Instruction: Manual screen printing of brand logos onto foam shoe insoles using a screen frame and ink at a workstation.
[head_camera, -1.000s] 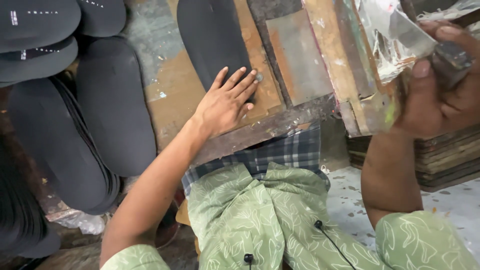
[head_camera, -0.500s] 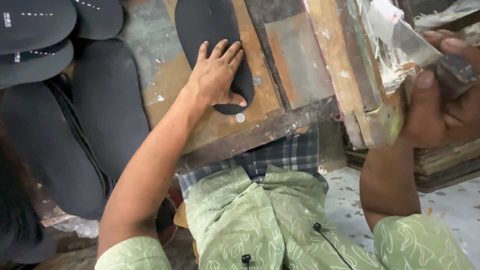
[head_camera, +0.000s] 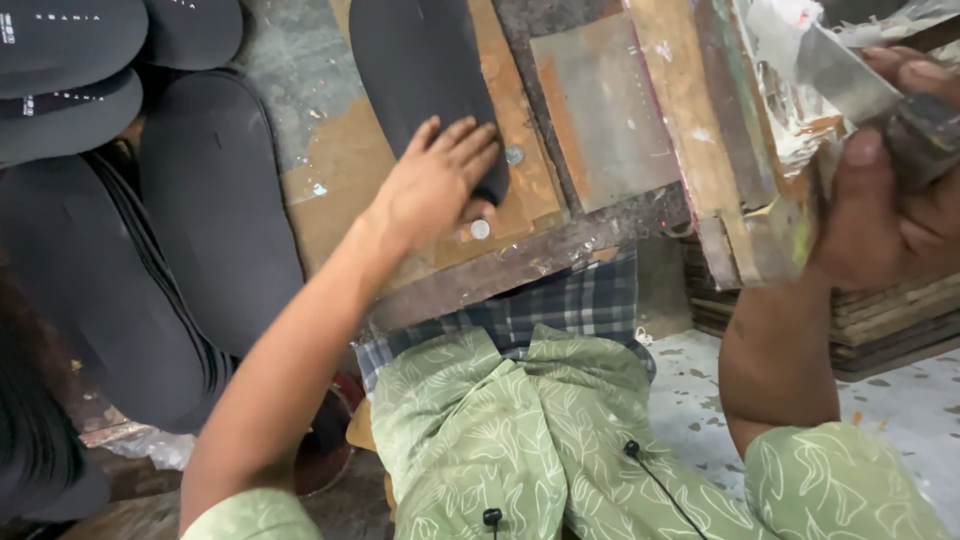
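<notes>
Black foam made up the shoe sole (head_camera: 425, 80) that lay on a brown board (head_camera: 330, 170) on the worktop (head_camera: 560, 250), its rounded heel end pointing toward the person. The left hand (head_camera: 435, 185) rested flat on that heel end, fingers spread and stretched out, pressing down rather than gripping; the thumb lay on the board beside a small round metal pin (head_camera: 481, 229). A second pin (head_camera: 514, 155) sat just beside the fingertips, at the sole's edge.

The right hand (head_camera: 890, 200) was closed around the dark handle of a flat scraper (head_camera: 850, 80), whose grey blade angled up and to the left. Pale paste smeared the blade and the crumpled plastic behind it. Just left of this hand stood a worn wooden frame (head_camera: 700, 130), streaked with dried paint, its lower corner touching the palm side of the hand.

To the far left, more black soles (head_camera: 215, 200) lay overlapping in a loose pile, well apart from both hands. Below the worktop showed the person's green leaf-print clothing (head_camera: 500, 440) and a checked cloth (head_camera: 560, 310).
</notes>
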